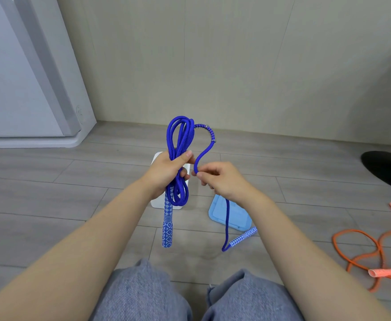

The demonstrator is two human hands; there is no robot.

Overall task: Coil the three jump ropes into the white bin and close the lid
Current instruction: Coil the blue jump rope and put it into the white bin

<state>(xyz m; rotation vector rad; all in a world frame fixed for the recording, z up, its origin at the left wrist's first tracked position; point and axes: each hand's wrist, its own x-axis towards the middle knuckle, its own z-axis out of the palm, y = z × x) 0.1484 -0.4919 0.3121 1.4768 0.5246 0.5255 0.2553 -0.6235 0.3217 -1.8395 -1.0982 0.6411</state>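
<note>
Left hand (166, 172) grips the mostly coiled blue rope (178, 158); right hand (222, 181) pinches its loose tail. White bin (157, 202) beyond them, blue lid (236, 216) off, orange rope (361, 256) uncoiled on the floor, near right; third rope unseen

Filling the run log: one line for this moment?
left hand: grips blue rope coil | right hand: pinches rope tail | orange rope: on floor

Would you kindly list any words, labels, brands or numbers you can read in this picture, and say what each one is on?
None can be read.
Blue jump rope handles: only a white diamond pattern, no lettering.
Light blue lid: raised moulding, no legible text.
White appliance: a small round mark near its lower edge, too small and blurred to read.
Orange jump rope: no text visible.
</note>
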